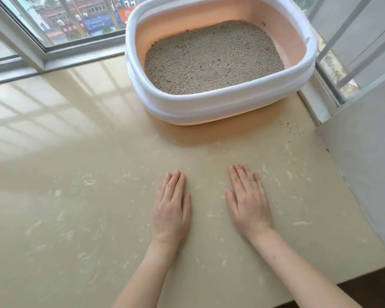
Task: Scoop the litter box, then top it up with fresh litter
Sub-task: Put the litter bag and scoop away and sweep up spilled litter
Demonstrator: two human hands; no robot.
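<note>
Litter box [220, 107] stands at the far right of a glossy beige stone sill [76, 196], in the corner formed by window frames [42, 50]; stray crumbs [291, 130] lie beside it. Left hand [171, 210] and right hand [249, 201] rest flat, palms down, fingers extended, grasping nothing, well apart from the box. White rim, pink interior; grey-beige granular litter [213, 58] lies roughly level with small dark specks.
</note>
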